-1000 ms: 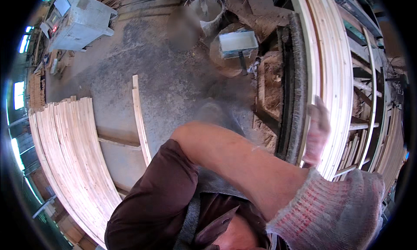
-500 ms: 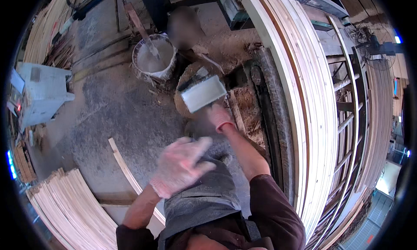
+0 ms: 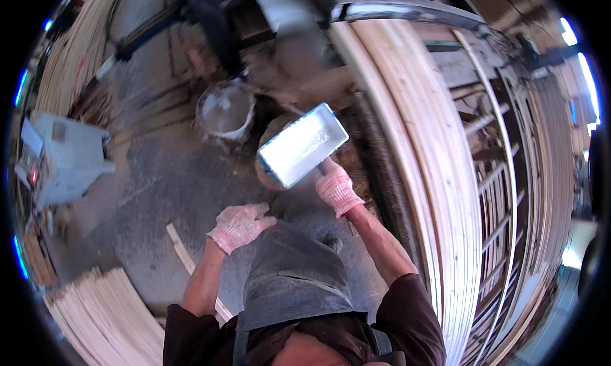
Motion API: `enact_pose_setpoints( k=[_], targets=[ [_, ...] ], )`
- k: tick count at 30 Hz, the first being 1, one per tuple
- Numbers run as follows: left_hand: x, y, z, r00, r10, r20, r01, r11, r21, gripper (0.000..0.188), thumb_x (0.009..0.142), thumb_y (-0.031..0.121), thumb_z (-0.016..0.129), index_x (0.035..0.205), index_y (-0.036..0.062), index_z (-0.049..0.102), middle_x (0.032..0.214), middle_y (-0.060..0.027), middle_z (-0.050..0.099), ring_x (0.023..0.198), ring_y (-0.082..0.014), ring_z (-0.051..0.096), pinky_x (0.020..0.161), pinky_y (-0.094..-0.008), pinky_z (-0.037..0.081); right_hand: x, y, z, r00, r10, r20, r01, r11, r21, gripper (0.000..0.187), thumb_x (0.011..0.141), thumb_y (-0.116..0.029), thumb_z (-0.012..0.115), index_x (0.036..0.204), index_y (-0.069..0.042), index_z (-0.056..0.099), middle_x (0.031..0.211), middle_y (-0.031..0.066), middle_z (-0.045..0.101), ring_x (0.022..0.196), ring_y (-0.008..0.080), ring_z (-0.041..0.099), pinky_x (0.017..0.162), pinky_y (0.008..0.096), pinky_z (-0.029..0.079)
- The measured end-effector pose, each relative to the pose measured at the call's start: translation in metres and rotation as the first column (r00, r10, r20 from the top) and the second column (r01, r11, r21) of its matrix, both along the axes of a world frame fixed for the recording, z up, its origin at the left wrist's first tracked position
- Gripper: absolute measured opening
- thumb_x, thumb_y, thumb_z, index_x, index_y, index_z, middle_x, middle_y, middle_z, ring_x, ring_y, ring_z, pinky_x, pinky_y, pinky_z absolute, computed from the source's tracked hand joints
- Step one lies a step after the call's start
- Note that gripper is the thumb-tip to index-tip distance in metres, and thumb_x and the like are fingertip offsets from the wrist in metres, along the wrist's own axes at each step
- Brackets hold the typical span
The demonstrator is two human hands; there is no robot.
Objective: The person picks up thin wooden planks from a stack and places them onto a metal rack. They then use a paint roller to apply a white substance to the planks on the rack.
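Note:
My right hand (image 3: 335,183), in a pinkish-white knit glove, is closed on what looks like a short dark handle at the near edge of a shallow white rectangular tray (image 3: 304,144). The tray is tilted, with bluish edges and a bright, shiny inside. Under it, a round brown stump-like base (image 3: 267,175) is partly hidden. My left hand (image 3: 240,226), gloved alike, hovers left of my apron with its thumb apart from the fingers, holding nothing. Beyond the tray, to the left, stands a crusted bucket (image 3: 226,110) with whitish matter inside.
Long pale boards (image 3: 420,143) lie stacked along my right side, beside a slatted rack (image 3: 499,175). More wood strips (image 3: 108,309) are piled at the near left. A pale machine cabinet (image 3: 70,156) stands at the far left. One loose strip (image 3: 181,251) lies on the floor.
The tray has come nearer and swung to a steeper slant, showing more of its inside. My left hand has drawn back to the left, away from my right hand. The view has shifted slightly.

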State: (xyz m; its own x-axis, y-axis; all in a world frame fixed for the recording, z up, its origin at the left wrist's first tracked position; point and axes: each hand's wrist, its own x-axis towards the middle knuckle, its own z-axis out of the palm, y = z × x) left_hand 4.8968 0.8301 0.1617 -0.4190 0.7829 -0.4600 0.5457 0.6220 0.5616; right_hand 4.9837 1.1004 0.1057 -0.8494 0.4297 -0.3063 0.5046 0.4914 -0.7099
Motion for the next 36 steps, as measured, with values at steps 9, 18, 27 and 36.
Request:
enact_pose_setpoints(
  k=[9,18,27,36],
  targets=[
    [0.087,0.085,-0.023,0.964,-0.266,0.014,0.258,0.920,-0.296,0.056,0.097,0.059,0.054,0.123,0.0131,0.071,0.118,-0.0175,0.073,0.115,-0.0367,0.067,0.099,-0.0473,0.052,0.199,0.112,0.206,0.970,-0.207,-0.127,0.187,0.970,-0.155,0.039,0.102,-0.014,0.054,0.136,0.006,0.058,0.128,0.0208,0.069,0.123,0.0313,0.064,0.111,0.0410,0.049],
    [0.105,0.222,0.046,0.871,-0.310,-0.380,0.408,0.888,0.210,0.044,0.097,0.047,0.063,0.120,0.0100,0.069,0.107,-0.0214,0.072,0.103,-0.0381,0.070,0.090,-0.0489,0.056,0.520,0.171,0.245,0.712,-0.698,-0.078,0.701,0.713,0.011,0.019,0.092,-0.010,0.058,0.094,0.007,0.067,0.069,0.0086,0.066,0.054,0.0132,0.060,0.048,0.0318,0.047],
    [-0.003,0.453,0.079,0.782,-0.126,-0.611,0.333,0.913,0.237,0.092,0.097,0.066,0.055,0.157,-0.0021,0.039,0.158,-0.0247,0.045,0.146,-0.0383,0.045,0.122,-0.0474,0.034,0.584,0.223,0.188,0.779,-0.621,0.088,0.602,0.779,0.174,0.022,0.092,-0.009,0.068,0.109,0.005,0.070,0.086,0.0151,0.075,0.075,0.0235,0.072,0.068,0.0378,0.056],
    [-0.092,0.554,0.042,0.788,-0.112,-0.605,0.355,0.886,0.298,0.098,0.093,0.068,0.054,0.155,-0.0051,0.039,0.161,-0.0274,0.039,0.150,-0.0420,0.037,0.127,-0.0474,0.023,0.369,0.307,0.216,0.855,-0.451,0.257,0.369,0.876,0.309,0.029,0.088,-0.020,0.066,0.105,0.001,0.072,0.100,0.0298,0.072,0.102,0.0472,0.069,0.087,0.0504,0.056]
  ],
)
